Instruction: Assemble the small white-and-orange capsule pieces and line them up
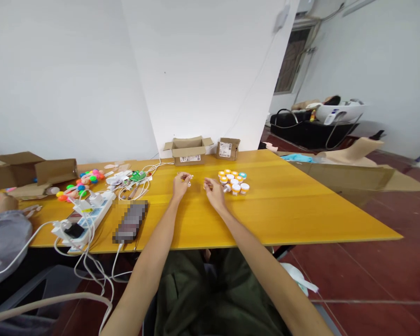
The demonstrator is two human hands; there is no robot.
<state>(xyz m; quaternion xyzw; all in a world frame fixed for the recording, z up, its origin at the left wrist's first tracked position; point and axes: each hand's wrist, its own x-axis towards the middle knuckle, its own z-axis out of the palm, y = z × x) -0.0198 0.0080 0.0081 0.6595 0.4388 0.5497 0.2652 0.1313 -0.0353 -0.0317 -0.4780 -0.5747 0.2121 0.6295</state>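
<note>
Above the yellow tabletop, my left hand point(181, 185) is closed in a pinch, with a small white piece point(189, 184) showing at its fingertips; its kind is too small to tell. A short gap to the right, my right hand point(214, 192) has its fingers curled together, and what they hold, if anything, cannot be made out. Just beyond and beside the right hand stands a group of small round white tubs point(235, 188) with mostly orange bands. One of them, a tub with a teal band point(242, 175), is at the back right of the group.
Two cardboard boxes, an open box point(188, 154) and a smaller box point(227, 149), stand by the wall. To the left lie a phone point(130, 222), a power strip point(94, 214) with cables, a green circuit board point(137, 176) and colourful balls point(91, 177). Another person's hand point(3, 204) is at far left.
</note>
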